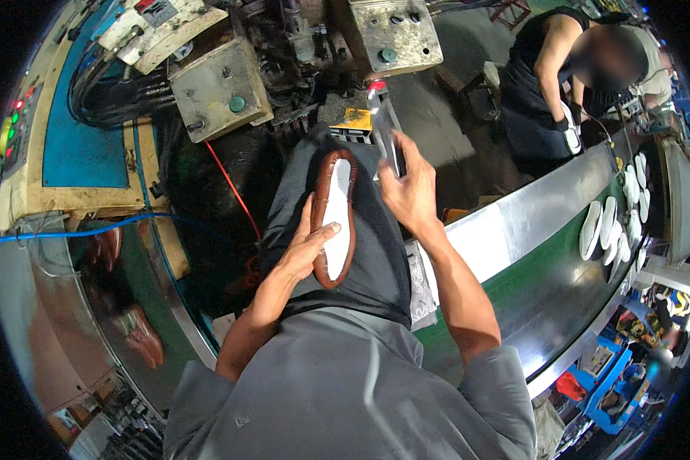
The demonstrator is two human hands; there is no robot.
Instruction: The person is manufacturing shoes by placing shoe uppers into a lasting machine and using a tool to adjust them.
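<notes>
My left hand (pixel 303 251) is closed round a brown shoe (pixel 340 203) that lies bottom up on my lap. Its thumb presses on the white insole, and the brown edge is folded over all round the sole. To the right and a little above, my right hand (pixel 410 192) grips a shiny metal hand tool (pixel 381 119) with a red end. The tool is smeared by motion, so its exact kind does not show. It is held apart from the shoe, pointing away from me.
Grimy machine control boxes (pixel 221 88) stand ahead. On my right runs a green conveyor belt (pixel 514 299) with several white soles (pixel 590 230); beyond it, a co-worker (pixel 540 84) handles another. Brown shoes (pixel 139 337) lie on the left belt. A blue hose (pixel 92 230) crosses there.
</notes>
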